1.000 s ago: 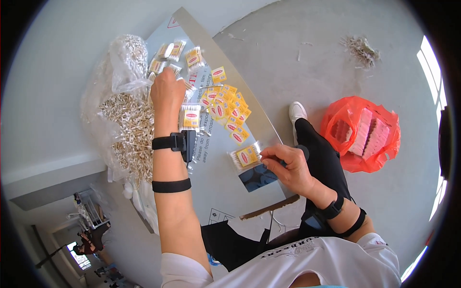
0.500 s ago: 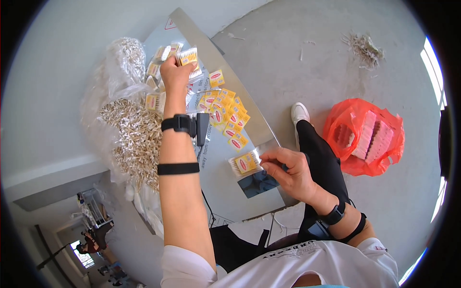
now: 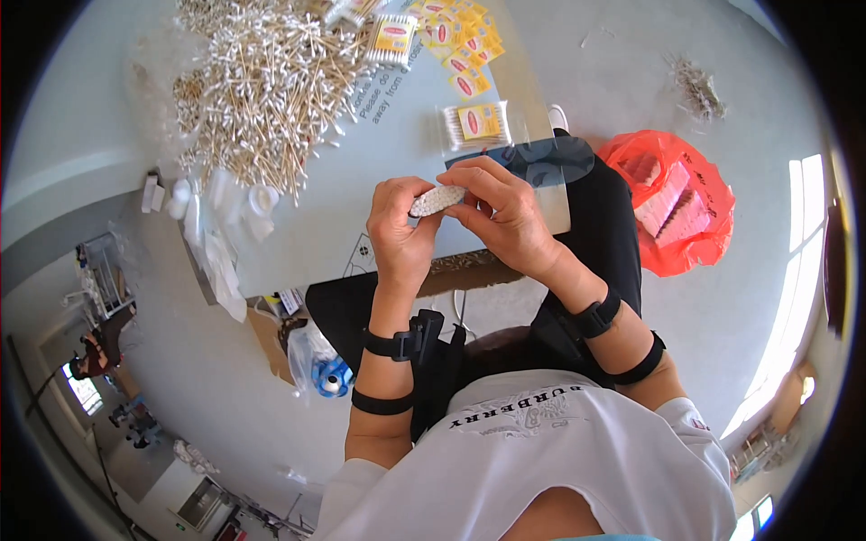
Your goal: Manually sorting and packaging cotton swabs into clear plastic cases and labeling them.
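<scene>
A bundle of cotton swabs (image 3: 437,200) is held end-on over the near part of the table, its white tips packed into an oval. My left hand (image 3: 400,230) pinches its left side, and my right hand (image 3: 507,216) has thumb and fingers closed on its right side. Whether a bag wraps the bundle I cannot tell. Just beyond the hands lies a clear pack of swabs (image 3: 478,124) with a yellow card in it. Farther off, a second pack (image 3: 391,41) rests beside the loose swabs.
A large heap of loose cotton swabs (image 3: 271,90) covers the table's left side. Yellow cards (image 3: 465,47) lie spread at the far right of the table (image 3: 311,248). On the floor to the right stands a red plastic bag (image 3: 622,149) with pink bundles inside.
My left hand has come back from the far packs to the near side. My right hand has let go of the pack on the table, and both hands now hold a bundle. The view has shifted.
</scene>
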{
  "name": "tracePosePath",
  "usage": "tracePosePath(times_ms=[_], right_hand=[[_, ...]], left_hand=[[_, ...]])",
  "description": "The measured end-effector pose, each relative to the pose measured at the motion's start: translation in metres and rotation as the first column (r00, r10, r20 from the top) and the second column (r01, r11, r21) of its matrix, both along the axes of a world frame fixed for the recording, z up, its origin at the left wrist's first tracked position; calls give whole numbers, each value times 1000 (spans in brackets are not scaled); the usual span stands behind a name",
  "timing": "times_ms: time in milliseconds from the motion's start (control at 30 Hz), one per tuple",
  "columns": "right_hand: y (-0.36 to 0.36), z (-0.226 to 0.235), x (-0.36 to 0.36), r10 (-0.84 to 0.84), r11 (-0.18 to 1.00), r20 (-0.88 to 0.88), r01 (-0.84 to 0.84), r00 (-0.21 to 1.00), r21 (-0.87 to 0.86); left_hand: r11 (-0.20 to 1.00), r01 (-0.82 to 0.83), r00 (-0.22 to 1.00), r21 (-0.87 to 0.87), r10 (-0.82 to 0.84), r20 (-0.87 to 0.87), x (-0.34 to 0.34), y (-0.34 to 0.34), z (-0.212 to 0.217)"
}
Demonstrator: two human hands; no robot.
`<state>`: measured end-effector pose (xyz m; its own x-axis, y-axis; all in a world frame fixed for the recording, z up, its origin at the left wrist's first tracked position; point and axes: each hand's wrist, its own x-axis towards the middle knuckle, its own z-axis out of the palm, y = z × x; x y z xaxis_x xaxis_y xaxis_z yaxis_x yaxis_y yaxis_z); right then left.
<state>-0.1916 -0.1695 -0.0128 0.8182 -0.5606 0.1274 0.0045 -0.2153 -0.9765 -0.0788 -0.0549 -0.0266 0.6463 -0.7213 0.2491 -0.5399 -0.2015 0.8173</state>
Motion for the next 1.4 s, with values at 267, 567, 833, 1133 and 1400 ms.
tracePosePath(times_ms=[267, 567, 833, 1133, 1400], right_hand=[[15, -12, -10, 120, 987, -68, -126, 990, -102], [2, -10, -2, 223, 875, -60, -227, 973, -428], [-6, -11, 10, 291, 819, -36, -268, 956, -507], [-11, -18, 10, 289, 756, 10, -222, 957, -616], [-16, -16, 9, 343, 790, -27, -303, 939, -533]], left_hand=[[995, 99, 984, -6, -98, -150, -7, 35, 4], [976, 216, 975, -1, -216, 43, 7, 30, 7], [960, 278, 945, 14, -276, 174, 14, 25, 4], [951, 306, 906, 50, -307, 291, 22, 29, 3], [938, 340, 907, 64, -345, 243, 23, 29, 4]])
